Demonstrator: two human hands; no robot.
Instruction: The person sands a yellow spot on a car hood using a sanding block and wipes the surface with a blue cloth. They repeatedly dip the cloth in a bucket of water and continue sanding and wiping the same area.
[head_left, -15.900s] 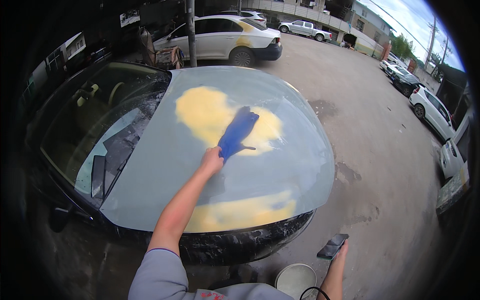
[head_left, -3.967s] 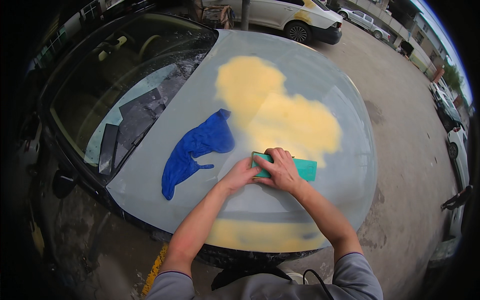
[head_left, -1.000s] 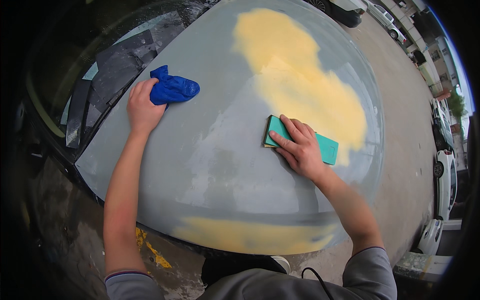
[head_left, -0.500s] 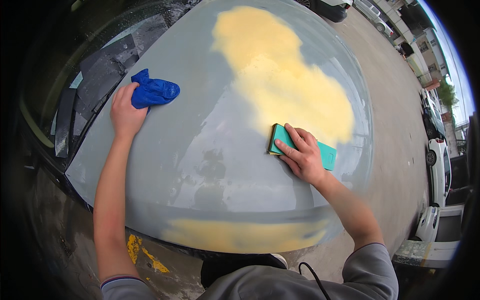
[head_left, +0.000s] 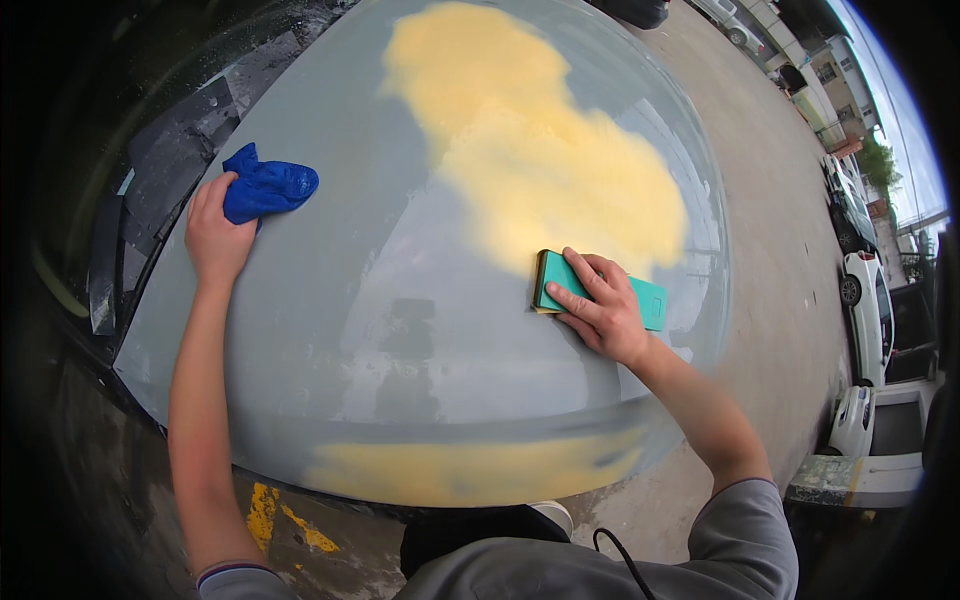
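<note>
My left hand is closed on a crumpled blue cloth, pressed to the grey car hood near its windscreen edge. My right hand grips a turquoise block with a thin yellowish layer beneath it, resting on the hood at the lower edge of a large, blurry-edged yellow patch. A second yellow band runs along the hood's near edge. The grey surface around the block looks wet and glossy.
Dark sheets lie over the windscreen at the left. Concrete ground with yellow paint marks surrounds the car. Parked cars, buildings and a tree stand at the right; a bucket rim shows below the hood.
Over the last second the hood and my left hand with the cloth have shifted leftward in view. Earlier both hands were at the block and the cloth lay loose.
</note>
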